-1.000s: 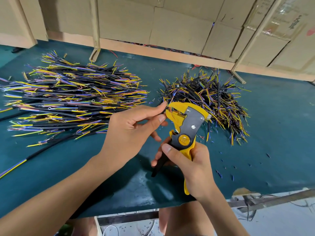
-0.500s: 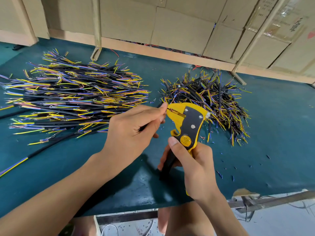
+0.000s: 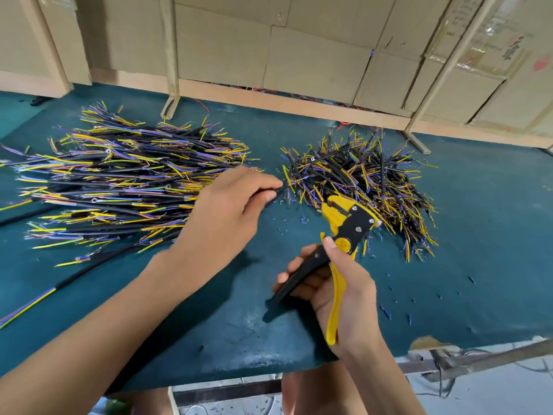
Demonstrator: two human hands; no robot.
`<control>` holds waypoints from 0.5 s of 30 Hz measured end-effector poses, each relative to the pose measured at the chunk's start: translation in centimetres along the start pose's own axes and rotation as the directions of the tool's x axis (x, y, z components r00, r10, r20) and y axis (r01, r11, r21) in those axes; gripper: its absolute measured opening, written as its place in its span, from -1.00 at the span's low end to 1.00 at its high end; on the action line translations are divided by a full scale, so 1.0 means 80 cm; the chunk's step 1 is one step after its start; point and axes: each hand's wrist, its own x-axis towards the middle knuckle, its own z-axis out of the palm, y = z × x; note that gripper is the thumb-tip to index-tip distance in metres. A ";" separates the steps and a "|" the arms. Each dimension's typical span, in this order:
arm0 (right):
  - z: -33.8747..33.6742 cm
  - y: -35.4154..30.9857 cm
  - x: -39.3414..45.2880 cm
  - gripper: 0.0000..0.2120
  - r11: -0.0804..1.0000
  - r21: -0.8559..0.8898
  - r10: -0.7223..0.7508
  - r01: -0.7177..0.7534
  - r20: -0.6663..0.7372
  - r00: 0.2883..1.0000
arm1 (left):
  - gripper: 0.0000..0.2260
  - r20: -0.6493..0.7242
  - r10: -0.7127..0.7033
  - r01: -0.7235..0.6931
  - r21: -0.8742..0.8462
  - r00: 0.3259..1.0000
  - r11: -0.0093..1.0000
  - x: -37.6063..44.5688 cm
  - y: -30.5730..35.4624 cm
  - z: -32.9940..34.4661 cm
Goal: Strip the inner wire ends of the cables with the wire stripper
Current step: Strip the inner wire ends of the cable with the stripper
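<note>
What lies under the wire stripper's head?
Under the wire stripper lie teal mat, insulation scraps and the right cable pile's edge; directly beneath is hidden.

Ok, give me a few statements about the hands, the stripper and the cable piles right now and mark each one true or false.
1. The right hand holds the wire stripper. True.
2. The left hand lies flat and holds nothing. False: it pinches a black cable between thumb and fingers.
3. The cable is clamped in the stripper's head. False: the two are apart.
4. Two cable piles lie on the green mat, the left pile of longer cables than the right pile. True.
5. The stripper is red. False: yellow and black.
</note>
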 end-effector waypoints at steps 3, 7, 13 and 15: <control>-0.002 0.001 0.001 -0.74 0.994 0.108 -0.017 0.024 -0.057 0.998 | -0.72 0.198 0.081 -0.101 0.093 0.977 0.991 0.043 -0.004 0.002; -0.008 0.002 0.002 -0.78 0.989 0.147 -0.024 0.031 -0.052 0.998 | -0.51 0.395 0.105 -0.190 0.182 0.913 0.965 0.116 0.011 0.032; -0.014 0.003 0.004 -0.77 0.994 0.090 -0.065 0.066 -0.015 0.998 | -0.47 0.667 0.071 -0.464 0.434 0.742 0.772 0.209 0.038 0.103; -0.017 0.002 0.003 -0.79 0.993 0.091 -0.075 0.074 0.004 0.997 | -0.39 0.680 -0.024 -0.414 0.472 0.732 0.778 0.212 0.019 0.090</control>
